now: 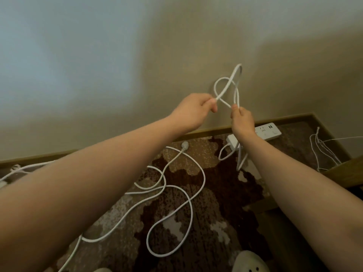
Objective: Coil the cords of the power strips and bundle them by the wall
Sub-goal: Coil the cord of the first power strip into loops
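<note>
A single head-worn wide-angle view looks forward and steeply down, close behind both outstretched forearms. It faces the plain wall [137, 46] far ahead, with patterned carpet [206, 222] near below and baseboard [206, 131] between them.

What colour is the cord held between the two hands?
White; the cord shows best in the head view, against the beige wall.
</note>
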### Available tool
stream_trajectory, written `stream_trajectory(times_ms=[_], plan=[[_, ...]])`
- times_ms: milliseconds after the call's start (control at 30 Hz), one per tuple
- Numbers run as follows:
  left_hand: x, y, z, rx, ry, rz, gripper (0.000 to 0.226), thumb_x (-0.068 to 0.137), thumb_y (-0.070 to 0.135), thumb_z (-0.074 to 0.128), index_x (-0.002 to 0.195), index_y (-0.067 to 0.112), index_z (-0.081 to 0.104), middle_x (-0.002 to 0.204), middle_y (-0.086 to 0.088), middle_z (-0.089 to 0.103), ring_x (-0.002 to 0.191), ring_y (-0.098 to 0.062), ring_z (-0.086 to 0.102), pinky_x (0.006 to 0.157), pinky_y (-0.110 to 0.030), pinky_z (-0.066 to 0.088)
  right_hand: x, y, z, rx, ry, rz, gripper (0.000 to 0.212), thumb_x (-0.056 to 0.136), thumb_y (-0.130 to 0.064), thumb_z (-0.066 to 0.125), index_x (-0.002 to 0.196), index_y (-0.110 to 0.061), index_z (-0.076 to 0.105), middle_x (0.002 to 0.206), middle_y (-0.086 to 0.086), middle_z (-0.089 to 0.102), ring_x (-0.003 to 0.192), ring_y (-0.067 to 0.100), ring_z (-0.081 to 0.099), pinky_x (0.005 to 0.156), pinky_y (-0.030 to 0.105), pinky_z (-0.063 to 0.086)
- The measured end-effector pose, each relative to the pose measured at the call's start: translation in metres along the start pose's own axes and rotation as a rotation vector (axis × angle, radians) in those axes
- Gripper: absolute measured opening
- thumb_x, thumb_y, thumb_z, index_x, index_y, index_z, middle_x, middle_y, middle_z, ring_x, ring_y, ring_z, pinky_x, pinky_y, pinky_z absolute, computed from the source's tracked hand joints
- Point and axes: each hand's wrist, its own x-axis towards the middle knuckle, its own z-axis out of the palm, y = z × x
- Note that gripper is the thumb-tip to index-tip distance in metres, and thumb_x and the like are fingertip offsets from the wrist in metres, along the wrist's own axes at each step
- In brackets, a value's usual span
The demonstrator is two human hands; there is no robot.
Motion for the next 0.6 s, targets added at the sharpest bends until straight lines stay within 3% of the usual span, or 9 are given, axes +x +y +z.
stream_trajectory(times_ms=[133, 267, 367, 467, 600], plan=[[-0.007, -0.047, 0.014, 0.039, -0.008, -0.342, 0.032, 0.098, 0.023, 0.041, 0.082, 0.013, 0.067, 0.062, 0.003, 0.052, 0.066, -0.019, 0.051, 0.067, -0.026, 0.036, 0.006, 0.010, -0.014, 0.041, 0.036, 0.070, 0.041, 0.103, -0.041, 0.036, 0.079, -0.011, 0.052, 0.069, 0.005, 0.047, 0.063, 0.020, 0.044, 0.062, 0.036, 0.037], [-0.017, -0.088, 0.001, 0.025, 0.007, -0.495, 0.028, 0.096, 0.027, 0.044, 0.092, 0.010, 0.066, 0.059, -0.003, 0.058, 0.050, -0.018, 0.053, 0.056, -0.026, 0.041, 0.004, 0.013, -0.008, -0.010, 0.019, 0.057, 0.042, 0.104, -0.040, 0.038, 0.071, -0.017, 0.050, 0.066, 0.000, 0.049, 0.059, 0.016, 0.046, 0.055, 0.031, 0.036], [-0.025, -0.108, -0.012, 0.052, -0.006, -0.486, 0.025, 0.096, 0.023, 0.046, 0.098, 0.006, 0.065, 0.060, -0.003, 0.060, 0.047, -0.016, 0.053, 0.050, -0.024, 0.042, 0.010, 0.010, -0.013, -0.001, 0.098, 0.120, 0.042, 0.104, -0.041, 0.038, 0.072, -0.019, 0.051, 0.066, -0.001, 0.050, 0.060, 0.016, 0.048, 0.053, 0.032, 0.035], [-0.038, -0.118, -0.022, 0.170, -0.093, -0.422, 0.028, 0.098, 0.024, 0.044, 0.102, 0.011, 0.069, 0.066, 0.001, 0.058, 0.059, -0.016, 0.054, 0.064, -0.029, 0.043, 0.015, 0.017, -0.020, -0.012, 0.158, 0.183, 0.041, 0.104, -0.041, 0.037, 0.086, -0.012, 0.058, 0.072, 0.000, 0.054, 0.071, 0.021, 0.054, 0.061, 0.033, 0.039], [-0.037, -0.096, -0.012, 0.088, 0.047, -0.303, 0.027, 0.098, 0.025, 0.047, 0.104, 0.016, 0.072, 0.074, 0.010, 0.056, 0.072, -0.007, 0.051, 0.070, -0.025, 0.037, 0.007, 0.011, -0.010, -0.005, 0.015, 0.111, 0.041, 0.104, -0.040, 0.037, 0.074, -0.015, 0.051, 0.067, 0.001, 0.047, 0.061, 0.018, 0.045, 0.060, 0.035, 0.038]])
